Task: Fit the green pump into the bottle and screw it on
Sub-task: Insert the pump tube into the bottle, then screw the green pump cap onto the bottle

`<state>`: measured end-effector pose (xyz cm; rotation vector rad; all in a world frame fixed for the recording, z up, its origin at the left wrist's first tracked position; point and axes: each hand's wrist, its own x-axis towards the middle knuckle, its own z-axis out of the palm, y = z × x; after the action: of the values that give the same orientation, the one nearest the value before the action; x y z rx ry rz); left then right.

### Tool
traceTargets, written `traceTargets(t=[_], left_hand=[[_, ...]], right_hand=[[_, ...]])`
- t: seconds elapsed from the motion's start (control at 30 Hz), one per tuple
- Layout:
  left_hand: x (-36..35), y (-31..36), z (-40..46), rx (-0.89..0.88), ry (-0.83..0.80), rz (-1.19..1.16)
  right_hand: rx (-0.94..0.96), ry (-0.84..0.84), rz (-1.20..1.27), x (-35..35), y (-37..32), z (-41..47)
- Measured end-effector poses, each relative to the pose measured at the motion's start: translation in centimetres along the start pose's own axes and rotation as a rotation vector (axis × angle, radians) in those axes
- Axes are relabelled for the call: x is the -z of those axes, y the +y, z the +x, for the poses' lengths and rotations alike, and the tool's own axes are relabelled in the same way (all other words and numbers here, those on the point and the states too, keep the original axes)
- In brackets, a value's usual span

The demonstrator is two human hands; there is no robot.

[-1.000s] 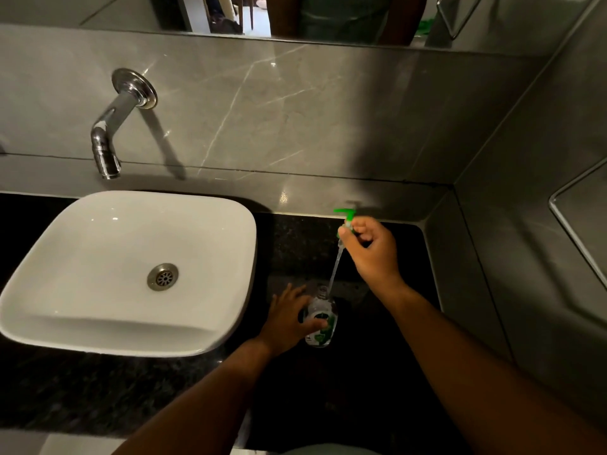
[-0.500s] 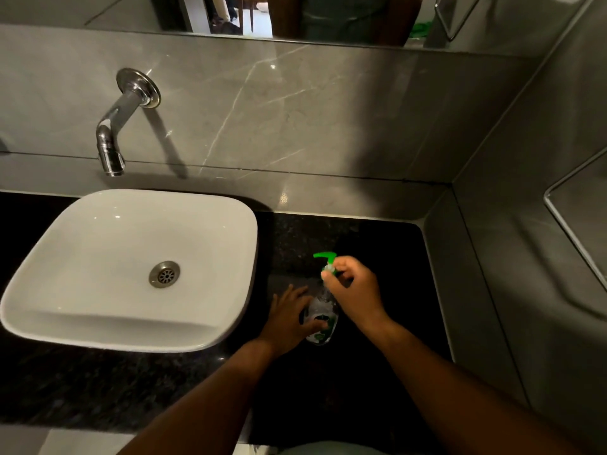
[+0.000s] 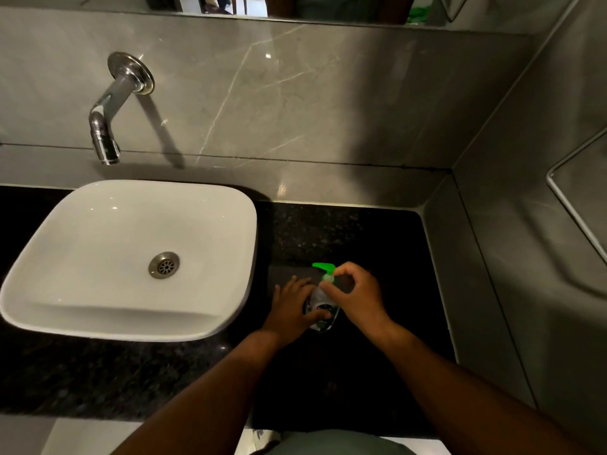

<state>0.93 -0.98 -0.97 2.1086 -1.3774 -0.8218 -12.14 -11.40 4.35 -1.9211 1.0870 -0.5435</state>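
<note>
The right hand (image 3: 356,295) pinches the collar of the green pump (image 3: 325,270) between thumb and forefinger, while the left hand (image 3: 292,307) wraps the clear bottle (image 3: 323,308) just below that grip and pins it upright on the dark bench (image 3: 377,231). To do this well, keep the collar square to the neck (a tilted start will likely cross-thread), then twist in short turns against the left hand's hold. The bottle is small, see-through, with a green-and-white label; the spout points away from the grip.
</note>
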Motion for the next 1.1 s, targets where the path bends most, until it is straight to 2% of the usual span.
traceTargets(t=[0.13, 0.27, 0.33, 0.5, 0.63, 0.7, 0.9, 1.1], left_hand=[[-0.1, 0.1, -0.1, 0.001, 0.012, 0.002], [0.0, 0.3, -0.3, 0.006, 0.001, 0.011], [0.2, 0.6, -0.4, 0.007, -0.002, 0.021], [0.3, 1.1, -0.7, -0.022, -0.010, 0.045], [0.0, 1.1, -0.9, 0.014, 0.041, -0.026], [0.1, 0.9, -0.9, 0.014, 0.025, -0.001], [-0.3, 1.0, -1.1, -0.009, 0.016, 0.000], [0.0, 0.9, -1.3, 0.013, 0.067, -0.028]], right_hand=[[-0.033, -0.096, -0.021, 0.3, -0.3, 0.1], [-0.054, -0.257, 0.107, 0.6, -0.2, 0.1], [-0.075, -0.238, 0.117, 0.7, -0.3, 0.1], [-0.140, -0.041, 0.089, -0.1, -0.8, -0.4], [-0.174, -0.117, 0.262, -1.2, -0.6, -1.4], [-0.121, -0.162, 0.351, -0.6, -0.1, -1.7], [-0.084, 0.013, 0.220, -0.5, -1.1, -1.2], [-0.071, -0.121, 0.320, -0.7, 0.1, -2.0]])
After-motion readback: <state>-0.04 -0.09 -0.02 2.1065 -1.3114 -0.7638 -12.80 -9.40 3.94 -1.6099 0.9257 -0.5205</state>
